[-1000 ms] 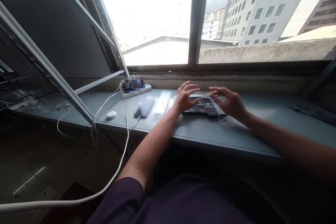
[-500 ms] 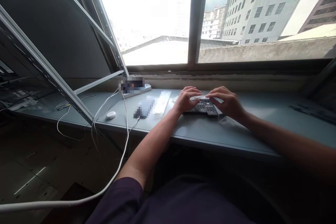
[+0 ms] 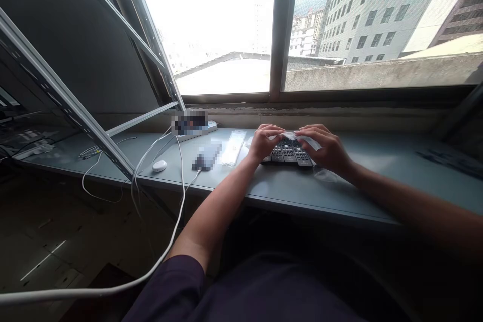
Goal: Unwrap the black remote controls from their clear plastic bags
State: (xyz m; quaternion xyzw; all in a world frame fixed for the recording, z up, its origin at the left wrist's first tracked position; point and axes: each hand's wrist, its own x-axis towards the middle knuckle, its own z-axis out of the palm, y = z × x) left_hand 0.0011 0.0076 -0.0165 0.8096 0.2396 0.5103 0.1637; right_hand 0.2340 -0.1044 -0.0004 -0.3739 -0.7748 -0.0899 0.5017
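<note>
Several black remote controls [image 3: 285, 155] with rows of small buttons lie side by side on the grey-blue table. Above their far ends, a thin clear plastic bag [image 3: 290, 136] is stretched between my hands. My left hand [image 3: 265, 142] pinches its left end between thumb and fingers, at the remotes' left side. The other end is pinched by my right hand [image 3: 325, 148], its fingers bent over the remotes' right side. Parts of the remotes' far ends are hidden by the bag and hands.
Crumpled clear plastic [image 3: 325, 175] lies under my right wrist. To the left are a flat clear packet [image 3: 233, 148], a blurred-out device [image 3: 207, 157] on a cable, a round white object [image 3: 159, 165] and a power strip [image 3: 212, 126]. A metal frame [image 3: 113, 153] and white cable [image 3: 180, 201] cross the left.
Both hands have shifted slightly, lifting the plastic bag a little up and away. More of the remote controls' buttons show beneath it.
</note>
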